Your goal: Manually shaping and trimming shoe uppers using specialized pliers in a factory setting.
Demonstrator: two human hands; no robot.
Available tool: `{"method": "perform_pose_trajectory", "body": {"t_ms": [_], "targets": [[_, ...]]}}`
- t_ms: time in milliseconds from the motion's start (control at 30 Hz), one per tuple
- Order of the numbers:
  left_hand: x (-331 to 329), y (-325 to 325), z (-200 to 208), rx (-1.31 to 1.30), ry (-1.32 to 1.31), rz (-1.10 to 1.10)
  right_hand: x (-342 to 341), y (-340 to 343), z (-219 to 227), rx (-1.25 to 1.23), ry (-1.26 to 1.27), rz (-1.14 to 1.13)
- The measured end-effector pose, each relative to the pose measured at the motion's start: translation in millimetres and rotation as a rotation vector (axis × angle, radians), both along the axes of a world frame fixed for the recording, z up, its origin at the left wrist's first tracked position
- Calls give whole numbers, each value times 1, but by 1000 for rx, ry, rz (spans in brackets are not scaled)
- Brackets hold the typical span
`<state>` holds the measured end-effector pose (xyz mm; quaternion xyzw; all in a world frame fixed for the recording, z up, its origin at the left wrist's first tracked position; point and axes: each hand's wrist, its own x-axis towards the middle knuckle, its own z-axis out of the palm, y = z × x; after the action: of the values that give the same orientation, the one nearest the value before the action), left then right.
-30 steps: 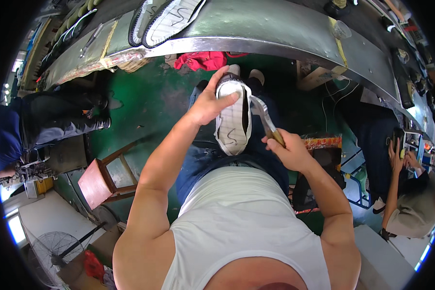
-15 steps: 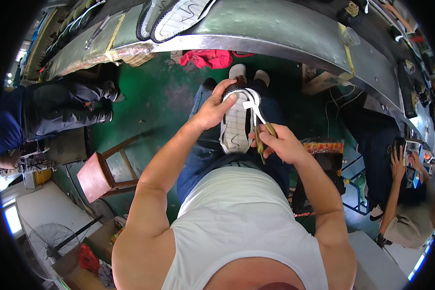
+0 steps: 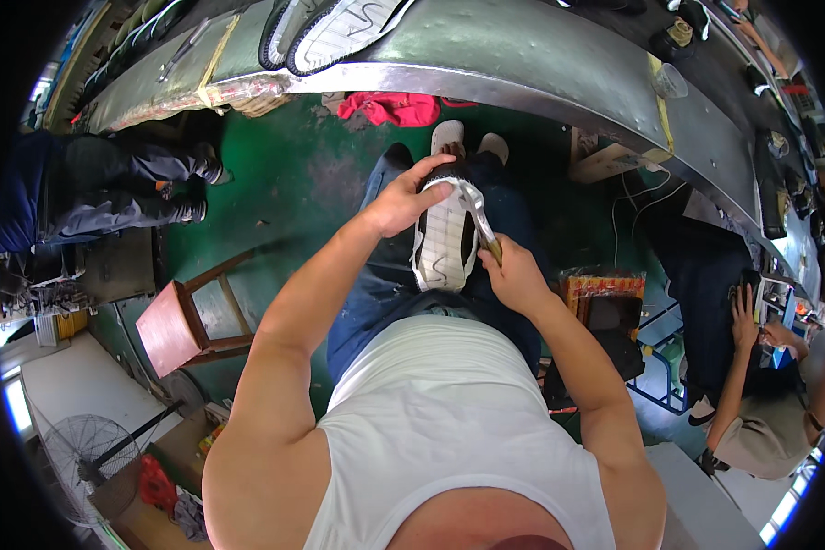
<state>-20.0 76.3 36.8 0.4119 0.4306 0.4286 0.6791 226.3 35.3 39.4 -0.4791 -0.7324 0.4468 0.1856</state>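
An upside-down shoe (image 3: pixel 442 238) rests over my lap, its pale bottom with a dark squiggle facing up and black along its sides. My left hand (image 3: pixel 409 197) grips the far end, thumb on the bottom and fingers round the dark upper. In my right hand (image 3: pixel 519 275) are pincers (image 3: pixel 478 215) with metal jaws and brass-coloured handles, which my fingers squeeze together. Their jaws reach the far right edge of the shoe. Whether they pinch the upper's edge there is too small to tell.
A metal-topped bench (image 3: pixel 486 55) curves across the far side, with more upturned shoes (image 3: pixel 344 37) on it. Red cloth (image 3: pixel 390 108) lies beneath. A wooden stool (image 3: pixel 170 330) and a caged fan (image 3: pixel 87 458) are at left. Other people stand at left (image 3: pixel 124 188) and sit at right (image 3: pixel 765 412).
The pincers' spread handles have come together in my right hand. A white strip beside the jaws no longer shows. My left hand still holds the shoe's far end.
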Motion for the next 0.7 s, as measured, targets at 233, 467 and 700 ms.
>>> {"method": "perform_pose_trajectory", "body": {"t_ms": [233,467,700], "targets": [[15,3,-1,-95,43,91,16,6,43,-206,-129,92],[18,3,15,83,244,7,17,10,87,-290,161,-100],[15,-18,-39,-33,383,-127,38,13,37,-220,-47,-36]]}}
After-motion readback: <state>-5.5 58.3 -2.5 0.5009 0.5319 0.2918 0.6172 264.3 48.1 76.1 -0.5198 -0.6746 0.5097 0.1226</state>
